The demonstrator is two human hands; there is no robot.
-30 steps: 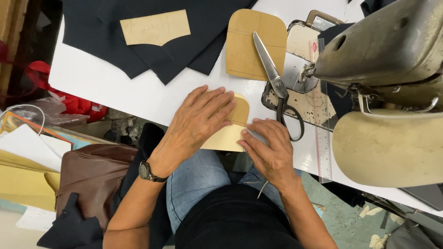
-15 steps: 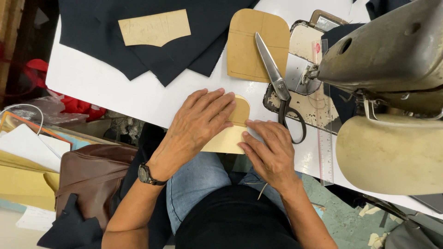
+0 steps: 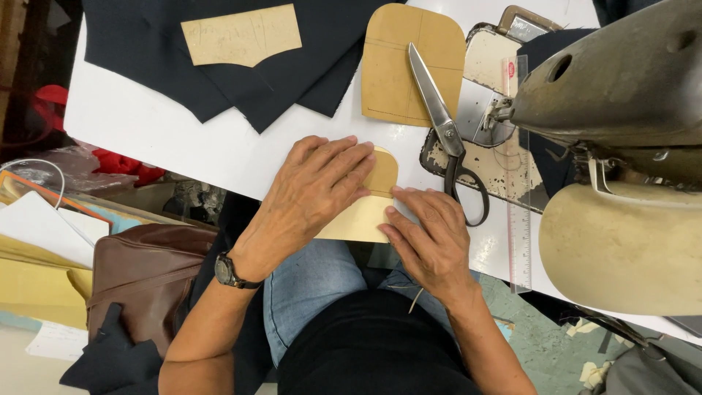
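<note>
Nearest to us, our right hand lies flat and palm down at the near table edge, fingers stretched toward the left, tips resting on the right side of the small tan cardboard pattern piece with a rounded top. It grips nothing, it only presses.

Our left hand, with a dark wristwatch on its wrist, is spread flat over the left and middle of the same piece, fingers pointing right and away from us. Open, pressing down, nothing closed in it.

The piece lies on the white table right at the near edge, under and between both hands. Its long axis runs near to far, rounded end away from us, pale straight end toward our lap. Both hands touch it; the left covers more of it, the right holds only the edge nearer the machine.

Just beyond the right hand lie steel scissors with black handles, handles toward us, blades pointing away. They rest across a larger tan cardboard pattern piece.

Farther left is dark navy cloth with a flat tan paper pattern on it.

To the right stands a worn beige sewing machine, and a clear ruler runs near to far alongside it.
</note>
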